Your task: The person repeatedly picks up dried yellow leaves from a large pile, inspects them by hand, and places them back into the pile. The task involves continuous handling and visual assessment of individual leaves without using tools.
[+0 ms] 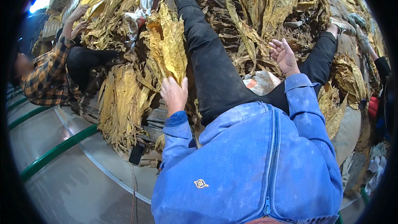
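Observation:
My left hand (174,93) is closed on the lower end of a bunch of yellow dried tobacco leaves (171,48), which fans out away from me beside my left leg. The fingers of my right hand (284,56) are curled, palm partly up, between my legs. A narrow dried leaf (241,26) runs with its stem end up to those fingertips; whether they grip it is unclear. Beyond that hand stands a large heap of long yellow-brown leaves (267,3). Darker, crumpled leaves (230,37) lie between my legs.
Left of my left hand lies a pile of leaves (122,105), with a black phone (136,154) below. A co-worker in a checked shirt (46,68) handles leaves at left. At far right, another person's gloved hand (362,39) shows. Green pipes (59,151) cross the grey floor (77,186).

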A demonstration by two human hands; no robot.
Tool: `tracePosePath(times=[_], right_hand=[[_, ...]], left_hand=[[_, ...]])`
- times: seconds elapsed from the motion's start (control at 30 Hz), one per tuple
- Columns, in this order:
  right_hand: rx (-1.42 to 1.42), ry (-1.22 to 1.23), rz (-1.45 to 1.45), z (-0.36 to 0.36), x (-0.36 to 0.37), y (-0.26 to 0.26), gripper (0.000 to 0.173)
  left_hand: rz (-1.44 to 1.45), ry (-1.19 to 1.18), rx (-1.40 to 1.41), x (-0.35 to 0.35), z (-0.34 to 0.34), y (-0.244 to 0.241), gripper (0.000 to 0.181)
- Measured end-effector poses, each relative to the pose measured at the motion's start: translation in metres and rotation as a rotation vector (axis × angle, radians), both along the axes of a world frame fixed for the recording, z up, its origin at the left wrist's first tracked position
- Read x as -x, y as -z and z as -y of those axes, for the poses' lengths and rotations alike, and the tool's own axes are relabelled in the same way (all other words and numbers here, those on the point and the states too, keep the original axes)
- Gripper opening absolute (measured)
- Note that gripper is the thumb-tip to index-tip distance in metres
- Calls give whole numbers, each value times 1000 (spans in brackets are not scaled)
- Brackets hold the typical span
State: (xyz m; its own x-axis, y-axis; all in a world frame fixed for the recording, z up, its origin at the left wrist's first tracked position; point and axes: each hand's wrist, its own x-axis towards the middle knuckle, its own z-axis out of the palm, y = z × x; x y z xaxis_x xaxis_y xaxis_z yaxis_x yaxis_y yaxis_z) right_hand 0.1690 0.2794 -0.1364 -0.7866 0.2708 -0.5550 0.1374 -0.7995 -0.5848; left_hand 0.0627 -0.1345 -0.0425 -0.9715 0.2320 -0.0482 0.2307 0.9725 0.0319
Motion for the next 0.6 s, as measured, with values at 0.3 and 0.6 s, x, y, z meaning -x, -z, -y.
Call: tracePosePath(times=[0.3,0.6], right_hand=[[-13,-17,96,5,-2,2,50],[3,-23,158,14,0,13,47]], left_hand=[[-167,414,49,121,-18,103,64],[113,246,106,128,-23,129,62]])
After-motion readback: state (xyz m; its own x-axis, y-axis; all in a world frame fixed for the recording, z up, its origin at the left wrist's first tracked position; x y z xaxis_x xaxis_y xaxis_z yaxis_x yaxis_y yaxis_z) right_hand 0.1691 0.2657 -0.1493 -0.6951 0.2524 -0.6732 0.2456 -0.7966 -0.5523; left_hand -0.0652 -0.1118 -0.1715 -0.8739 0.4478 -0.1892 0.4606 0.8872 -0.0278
